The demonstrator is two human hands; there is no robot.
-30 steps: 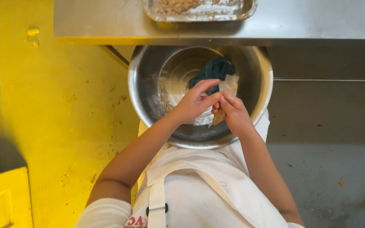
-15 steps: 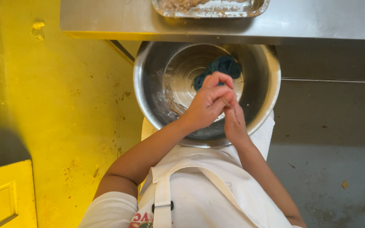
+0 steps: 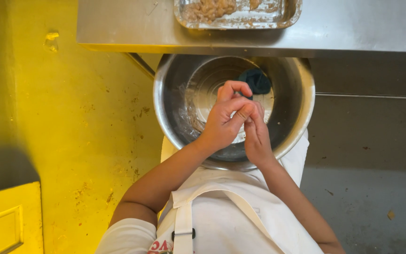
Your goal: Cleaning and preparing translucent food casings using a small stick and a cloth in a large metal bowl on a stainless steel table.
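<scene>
Our fingers (image 3: pixel 241 112) are curled and pressed together, the left hand (image 3: pixel 224 123) closed over the right hand (image 3: pixel 258 136); whether they grip something we cannot tell. Both hands are above the round steel bowl (image 3: pixel 301 117), with a dark blue cloth (image 3: pixel 258 81) inside, under the steel counter (image 3: pixel 128 28)

Bright, even light falls from above, and the picture is sharp across most of the view. The yellow floor (image 3: pixel 71 122) glows strongly and tints the left side, while a soft dark shadow lies at the far left edge. The steel bowl (image 3: pixel 301 108) carries a pale sheen along its rim and ringed reflections inside, without harsh glare. The steel table edge (image 3: pixel 212 42) shows dull, smeared reflections. The grey floor (image 3: pixel 367 188) at right is dimmer. The hands look crisp, with no motion blur
</scene>
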